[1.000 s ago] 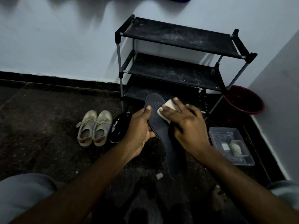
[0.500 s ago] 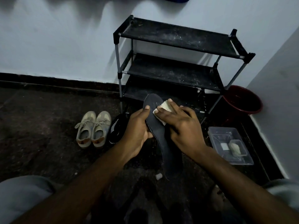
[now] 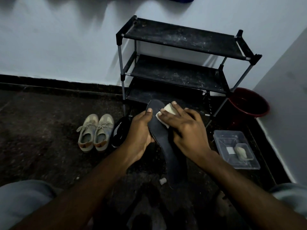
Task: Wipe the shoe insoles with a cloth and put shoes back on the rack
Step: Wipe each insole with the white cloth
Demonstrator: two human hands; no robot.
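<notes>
On the dark floor at the left, a pair of pale shoes (image 3: 95, 132) stands side by side, toes toward the wall. Just right of them lies a black shoe (image 3: 120, 132) with white stripes, partly hidden behind the left hand (image 3: 141, 130). That hand grips a dark insole (image 3: 163, 138) by its left edge, thumb laid on the top face near the toe end and fingers curled beneath. The insole is held above the floor in front of the rack (image 3: 181, 39), toe end away from the person and heel end toward them. A small white bit (image 3: 162, 180) lies on the floor beside the heel end. The right hand (image 3: 186, 128) presses a pale cloth (image 3: 168, 110) onto the insole's upper part, its fingers fairly straight and spread apart over the cloth. Behind the hands, the black three-shelf rack stands against the wall, its shelves dusty. Right of the rack sits a red bucket (image 3: 249, 103) in the corner. Nearer the person, a clear tub (image 3: 249, 165) rests on the floor, holding a smaller container and a pale lump.
</notes>
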